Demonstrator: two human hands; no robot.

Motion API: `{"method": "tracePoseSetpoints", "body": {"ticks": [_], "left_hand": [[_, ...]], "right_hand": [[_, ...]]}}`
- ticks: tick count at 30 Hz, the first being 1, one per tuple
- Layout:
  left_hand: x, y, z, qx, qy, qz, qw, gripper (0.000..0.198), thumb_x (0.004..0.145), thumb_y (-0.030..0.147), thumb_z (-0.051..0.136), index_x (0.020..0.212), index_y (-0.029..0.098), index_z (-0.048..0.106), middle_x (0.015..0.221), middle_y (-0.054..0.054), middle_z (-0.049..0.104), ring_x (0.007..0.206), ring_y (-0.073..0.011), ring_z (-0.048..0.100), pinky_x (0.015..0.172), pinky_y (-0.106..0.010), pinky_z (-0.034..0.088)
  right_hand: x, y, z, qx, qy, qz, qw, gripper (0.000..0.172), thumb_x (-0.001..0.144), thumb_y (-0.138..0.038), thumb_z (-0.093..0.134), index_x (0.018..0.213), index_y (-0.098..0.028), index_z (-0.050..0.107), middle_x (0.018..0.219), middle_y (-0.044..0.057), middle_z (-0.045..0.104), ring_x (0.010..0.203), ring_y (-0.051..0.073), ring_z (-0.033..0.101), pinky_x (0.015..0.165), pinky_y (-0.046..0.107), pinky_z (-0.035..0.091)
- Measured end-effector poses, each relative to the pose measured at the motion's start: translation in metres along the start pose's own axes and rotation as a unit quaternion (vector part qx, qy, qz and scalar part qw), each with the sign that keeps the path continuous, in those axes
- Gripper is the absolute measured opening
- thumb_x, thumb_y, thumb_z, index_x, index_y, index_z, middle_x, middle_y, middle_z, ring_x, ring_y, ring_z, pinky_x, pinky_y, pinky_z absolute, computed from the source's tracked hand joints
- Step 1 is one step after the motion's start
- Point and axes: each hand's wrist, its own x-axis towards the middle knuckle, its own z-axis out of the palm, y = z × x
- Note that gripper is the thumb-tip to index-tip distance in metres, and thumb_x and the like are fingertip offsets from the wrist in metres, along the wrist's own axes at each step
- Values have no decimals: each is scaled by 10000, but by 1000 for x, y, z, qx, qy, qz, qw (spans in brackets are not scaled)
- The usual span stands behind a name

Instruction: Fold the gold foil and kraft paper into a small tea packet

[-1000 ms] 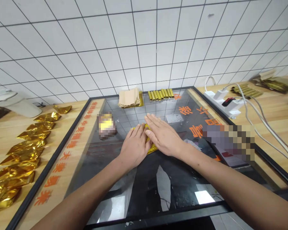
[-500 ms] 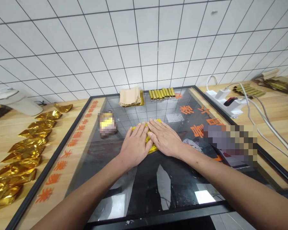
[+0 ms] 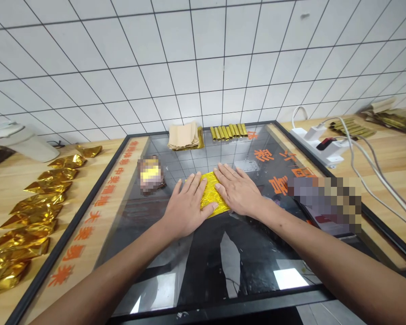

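Note:
A crinkled sheet of gold foil paper [image 3: 214, 196] lies flat on the glass panel [image 3: 149, 266] in front of me. My left hand [image 3: 188, 203] rests on the sheet's left edge, palm down with its fingers stretched out. On the right edge lies my right hand [image 3: 237, 189], flat, its fingers slightly spread. Between the two hands the shiny middle of the paper shows; its side edges are covered by them. Neither hand grips anything.
A stack of tan-backed paper [image 3: 183, 136] and a row of rolled gold tubes [image 3: 228, 132] lie at the panel's far edge. Folded gold foil pieces [image 3: 50, 198] line the left. A white power strip [image 3: 320, 146] with cables stands right, near a blurred object [image 3: 325, 203]. A pale cup [image 3: 23, 141] is far left.
My hands have slid apart, the left one leftward and the right one rightward, uncovering the middle of the gold paper. Both stay flat on it.

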Motion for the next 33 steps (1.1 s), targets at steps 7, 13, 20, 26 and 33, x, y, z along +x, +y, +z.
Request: {"method": "tracePoseSetpoints", "body": {"ticks": [7, 13, 20, 26, 33], "left_hand": [[-11, -10, 0, 11, 9, 7, 1000, 855, 1074, 677, 452, 1660, 54, 451, 1770, -232, 356, 1650, -387, 360, 1341, -596, 290], [-21, -13, -2, 20, 20, -3, 1000, 830, 1055, 693, 498, 1634, 98, 494, 1760, -224, 377, 1634, -386, 394, 1328, -599, 312], [-29, -18, -8, 22, 7, -4, 1000, 802, 1057, 675, 503, 1624, 108, 510, 1751, -222, 396, 1627, -411, 399, 1316, -650, 319], [1, -5, -29, -81, 4, 40, 996, 597, 1125, 422, 407, 1555, 26, 528, 1758, -253, 378, 1674, -328, 322, 1372, -512, 291], [16, 12, -11, -121, -46, 22, 991, 687, 1112, 454, 458, 1653, 34, 413, 1784, -228, 336, 1691, -322, 278, 1392, -510, 246]], "right_hand": [[1, -1, 0, -4, -5, 1, 1000, 679, 1154, -431, 210, 1713, -89, 391, 1811, 165, 270, 1688, 318, 263, 1357, 581, 221], [1, -1, 2, -4, -2, 0, 1000, 680, 1157, -449, 221, 1719, -101, 380, 1810, 162, 277, 1691, 311, 253, 1361, 583, 211], [1, -3, 0, -9, -3, 6, 1000, 670, 1155, -439, 227, 1711, -106, 398, 1806, 157, 294, 1688, 301, 266, 1358, 577, 224], [0, -6, -2, -24, -3, 4, 1000, 671, 1158, -422, 215, 1713, -87, 387, 1806, 166, 289, 1683, 311, 279, 1352, 582, 235], [1, -3, -5, -43, -17, 1, 999, 673, 1165, -442, 214, 1726, -103, 366, 1809, 163, 282, 1688, 305, 263, 1348, 584, 243]]}}
